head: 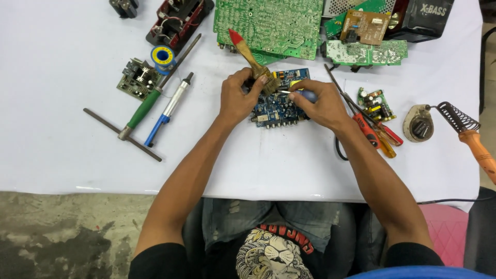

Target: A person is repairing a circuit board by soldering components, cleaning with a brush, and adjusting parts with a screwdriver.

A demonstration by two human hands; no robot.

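White cloth covers the table (62,155), with bare concrete floor showing below its near edge. At the centre the left hand (238,98) is closed around the wooden handle of a paintbrush (251,58) with a red tip, its bristles down on a small blue circuit board (279,101). The right hand (315,103) is closed on a blue-handled tool (305,94) whose thin metal tip points at the same board.

That board looks light, stiff and fragile, crowded with small parts; it is probably best held by its bare edges.

Right of the hands lie red and orange screwdrivers (374,132), a small green board (375,103), and a soldering iron (478,147) beside its coiled stand. To the left are a green-handled tool (147,106), a blue desoldering pump (168,111) and a solder spool (163,55). At the far edge sit large green boards (268,23) and a black box (426,18) with pale lettering.
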